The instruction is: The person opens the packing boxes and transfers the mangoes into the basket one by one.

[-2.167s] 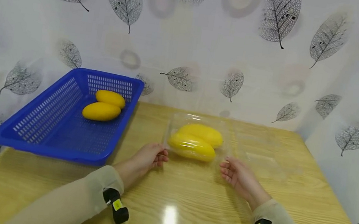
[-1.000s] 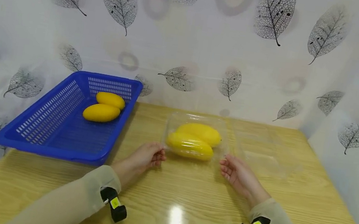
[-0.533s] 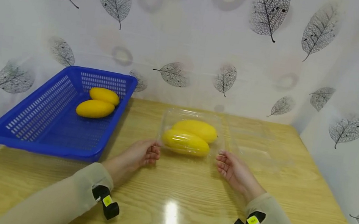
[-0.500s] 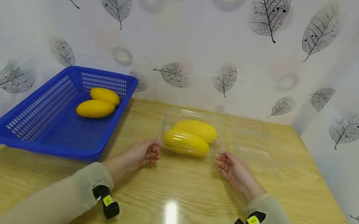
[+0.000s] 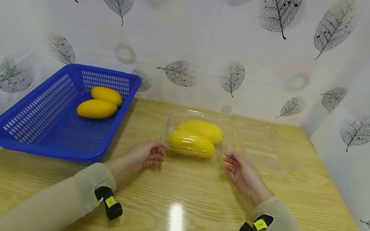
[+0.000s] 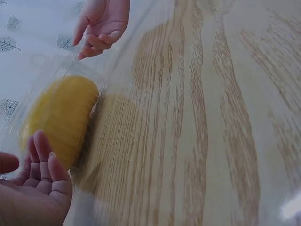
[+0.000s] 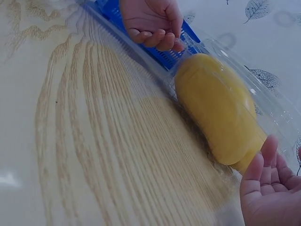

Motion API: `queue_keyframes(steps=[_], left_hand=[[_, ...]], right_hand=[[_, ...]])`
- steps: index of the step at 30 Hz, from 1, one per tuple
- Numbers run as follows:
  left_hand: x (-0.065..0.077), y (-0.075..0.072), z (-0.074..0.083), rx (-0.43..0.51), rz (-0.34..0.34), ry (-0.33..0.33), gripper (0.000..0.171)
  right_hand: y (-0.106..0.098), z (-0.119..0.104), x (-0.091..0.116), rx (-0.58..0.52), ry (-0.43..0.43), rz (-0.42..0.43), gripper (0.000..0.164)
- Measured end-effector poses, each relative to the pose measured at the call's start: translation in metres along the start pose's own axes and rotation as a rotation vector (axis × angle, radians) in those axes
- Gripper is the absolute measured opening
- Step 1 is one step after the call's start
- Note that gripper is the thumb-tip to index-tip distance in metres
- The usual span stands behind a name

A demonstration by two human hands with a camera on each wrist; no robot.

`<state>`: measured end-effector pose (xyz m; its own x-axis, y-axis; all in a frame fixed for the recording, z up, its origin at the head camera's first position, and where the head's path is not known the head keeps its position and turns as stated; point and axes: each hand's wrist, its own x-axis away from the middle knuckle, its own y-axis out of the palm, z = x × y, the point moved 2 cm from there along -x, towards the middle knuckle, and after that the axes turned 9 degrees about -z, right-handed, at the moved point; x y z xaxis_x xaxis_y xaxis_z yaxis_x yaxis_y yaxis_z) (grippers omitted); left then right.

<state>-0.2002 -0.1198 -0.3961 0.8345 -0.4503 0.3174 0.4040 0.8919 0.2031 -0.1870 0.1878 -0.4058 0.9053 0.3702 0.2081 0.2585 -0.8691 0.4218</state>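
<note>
The left hand [image 5: 140, 158] and right hand [image 5: 243, 175] present loosely bent fingers at the near corners of a clear container [image 5: 197, 113]; whether they pinch its transparent rim cannot be told. The left thumb is cut off in the left wrist view. The container sits by the middle of the table's [image 5: 142, 220] far edge, two yellow fruits [image 5: 191, 144] inside, the rear one part-hidden. Clear plastic [image 5: 264, 156], outline faint, lies toward the far right corner. A blue basket [image 5: 66, 126] hides the far left corner.

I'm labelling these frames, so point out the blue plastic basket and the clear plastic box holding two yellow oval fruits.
Blue plastic basket [image 5: 76, 130], head view: bare floor.
Clear plastic box [image 5: 195, 114], head view: far side.
</note>
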Motion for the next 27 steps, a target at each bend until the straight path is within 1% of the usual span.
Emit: queue_keyframes(steps=[3,6,13,20,27], left_hand=[[-0.0005,-0.0015,-0.0005,-0.033,-0.007,0.002,0.033],[-0.0010,-0.0028,-0.0014,-0.051,-0.007,-0.001,0.032],[-0.0008,-0.0046,-0.0015,-0.084,-0.059,0.017,0.032],[-0.0025,-0.0067,-0.0007,-0.114,-0.096,0.025,0.027],[-0.0034,-0.0078,-0.0008,-0.177,-0.123,0.009,0.020]], right_hand=[[-0.0004,-0.0004,-0.0015,0.007,0.007,0.010,0.027],[-0.0008,-0.0012,-0.0029,0.011,0.009,0.004,0.026],[-0.0026,-0.0011,-0.0035,0.058,0.006,-0.008,0.021],[-0.0022,-0.0013,-0.0068,0.104,-0.012,0.016,0.020],[-0.0012,-0.0012,-0.0099,0.105,0.000,0.080,0.023]])
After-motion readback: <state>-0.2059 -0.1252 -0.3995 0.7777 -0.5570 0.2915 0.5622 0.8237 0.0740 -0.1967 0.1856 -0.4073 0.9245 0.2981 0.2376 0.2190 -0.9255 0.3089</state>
